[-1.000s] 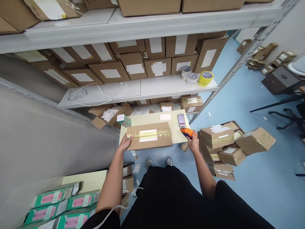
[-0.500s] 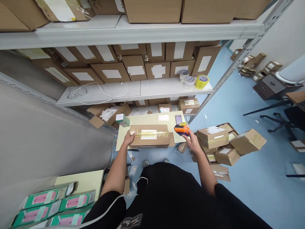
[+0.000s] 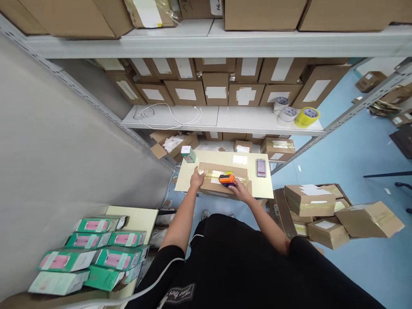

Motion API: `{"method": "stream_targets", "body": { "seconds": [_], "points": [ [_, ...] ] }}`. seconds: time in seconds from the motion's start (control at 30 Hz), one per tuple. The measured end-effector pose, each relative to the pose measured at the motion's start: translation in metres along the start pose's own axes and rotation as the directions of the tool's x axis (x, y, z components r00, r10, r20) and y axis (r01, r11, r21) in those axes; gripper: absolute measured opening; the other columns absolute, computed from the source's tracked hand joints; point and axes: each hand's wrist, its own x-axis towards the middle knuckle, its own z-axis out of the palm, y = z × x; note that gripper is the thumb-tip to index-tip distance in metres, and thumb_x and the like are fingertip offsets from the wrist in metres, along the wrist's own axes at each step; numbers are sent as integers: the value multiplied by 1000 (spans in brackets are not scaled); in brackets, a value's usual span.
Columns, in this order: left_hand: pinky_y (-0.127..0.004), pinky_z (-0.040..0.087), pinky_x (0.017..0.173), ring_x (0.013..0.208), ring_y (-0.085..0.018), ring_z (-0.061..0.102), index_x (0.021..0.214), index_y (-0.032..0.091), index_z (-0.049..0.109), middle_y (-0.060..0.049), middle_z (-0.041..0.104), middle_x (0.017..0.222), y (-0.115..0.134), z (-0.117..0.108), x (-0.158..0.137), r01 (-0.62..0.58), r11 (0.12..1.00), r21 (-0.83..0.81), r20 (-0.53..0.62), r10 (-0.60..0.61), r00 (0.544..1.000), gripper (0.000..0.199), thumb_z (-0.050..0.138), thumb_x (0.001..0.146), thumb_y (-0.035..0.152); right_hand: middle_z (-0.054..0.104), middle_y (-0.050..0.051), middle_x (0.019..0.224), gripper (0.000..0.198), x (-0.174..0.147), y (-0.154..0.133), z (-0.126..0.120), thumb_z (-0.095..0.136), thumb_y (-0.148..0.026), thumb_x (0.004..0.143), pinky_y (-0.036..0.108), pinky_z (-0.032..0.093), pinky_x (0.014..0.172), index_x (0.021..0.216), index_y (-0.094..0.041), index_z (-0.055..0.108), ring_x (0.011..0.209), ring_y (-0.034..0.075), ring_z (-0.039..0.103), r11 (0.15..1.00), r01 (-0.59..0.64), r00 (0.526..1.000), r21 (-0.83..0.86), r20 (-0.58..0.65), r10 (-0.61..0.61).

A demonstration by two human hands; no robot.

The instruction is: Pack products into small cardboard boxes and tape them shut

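Note:
A long cardboard box [image 3: 206,186] lies on the pale yellow table, with clear yellowish tape along its top and a white label partly covered. My left hand [image 3: 196,178] grips the box's left end, thumb on the top near the tape. In my right hand [image 3: 240,189] is an orange and dark tape dispenser [image 3: 227,179] with a bit of yellow showing on it. It is over the middle of the box top, in front of the label; whether it touches the box I cannot tell.
On the table [image 3: 264,189] are a small green-and-white box [image 3: 188,154], a white paper [image 3: 240,159] and a phone-like item [image 3: 261,168]. Tape rolls [image 3: 307,117] sit on the shelf. Taped boxes [image 3: 309,200] are piled at right; green packages [image 3: 116,259] lie at lower left.
My right hand has brought the tape dispenser left, from beyond the box's right end to over its middle. My left hand stays at the left end. The camera view has swung left.

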Motion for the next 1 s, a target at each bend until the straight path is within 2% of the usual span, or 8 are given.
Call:
{"method": "stream_targets", "body": {
  "seconds": [0.1,0.17,0.2,0.27,0.37,0.53,0.67,1.0],
  "points": [
    [-44,39,114,145,-38,46,149,14,52,-24,51,156,13,1,-18,-124,992,31,-199,128,972,70,74,87,37,70,11,130,40,-7,6,-3,58,-44,98,45,49,106,132,-23,56,120,30,65,999,-34,999,-6,13,35],
    [-41,44,108,133,-35,55,124,16,71,-20,66,136,25,5,-30,-214,977,-16,-204,206,957,45,68,91,46,70,11,130,40,-10,7,-4,58,-44,98,45,49,107,131,-23,56,121,30,65,1000,-16,1000,1,13,16],
    [-39,48,101,120,-33,63,105,17,76,-18,73,117,32,8,-36,-222,972,-79,-135,210,968,41,64,93,54,69,11,131,40,-11,8,-4,58,-43,98,45,48,108,132,-23,56,122,29,65,1000,2,1000,11,11,-2],
    [-34,51,82,87,-26,68,77,18,76,-12,73,79,46,15,-44,-148,956,-254,103,178,979,55,58,93,67,70,11,131,39,-12,8,-3,57,-43,98,44,49,107,132,-23,55,121,29,64,1000,23,1000,17,2,-23],
    [-30,46,62,59,-18,60,59,18,70,-6,61,54,67,25,-49,-13,903,-429,330,171,928,63,66,83,75,71,10,120,36,-11,11,-2,58,-43,98,43,52,100,129,-24,57,112,29,65,999,7,1000,-31,-4,-7],
    [-27,39,53,52,-14,53,59,16,73,-2,61,52,86,31,-52,16,884,-467,321,152,935,42,87,67,55,69,8,108,30,-12,18,1,59,-42,97,41,53,90,121,-24,59,98,27,63,995,40,999,-92,-4,-41],
    [-26,46,59,61,-15,59,66,15,77,-4,70,64,86,32,-59,-10,842,-539,244,168,955,27,88,62,40,67,7,101,27,-14,21,3,59,-44,96,39,52,86,114,-23,58,93,26,61,993,54,998,-107,-21,-57],
    [-34,57,83,84,-22,72,86,16,83,-10,80,89,78,37,-76,-50,764,-643,139,180,974,35,88,65,44,67,5,98,20,-15,23,3,58,-42,96,36,50,84,106,-25,56,89,24,60,991,61,998,-121,9,-61]
  ]
}}
